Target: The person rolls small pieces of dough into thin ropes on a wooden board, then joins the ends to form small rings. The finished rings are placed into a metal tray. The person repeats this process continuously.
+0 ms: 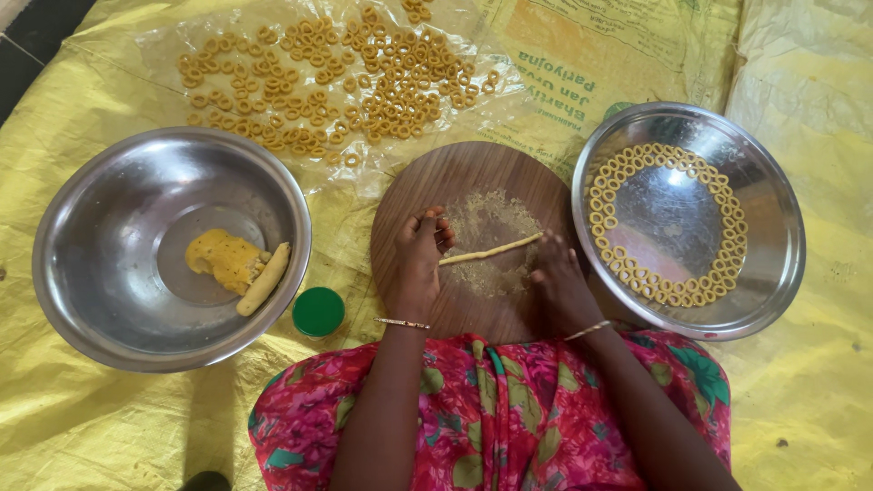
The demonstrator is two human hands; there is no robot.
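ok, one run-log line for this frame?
left hand: on dough rope end | right hand: on other end | rope on round wooden board | steel plate: dough rings along rim

1. A steel bowl sits at the left, holding a yellow dough lump and a short dough log leaning beside it.
2. A green lid lies just right of that bowl.
3. A clear plastic sheet at the far side carries many small dough rings.
4. A steel plate at the right holds ringlets set in a circle.
5. Yellow sacking covers the floor.
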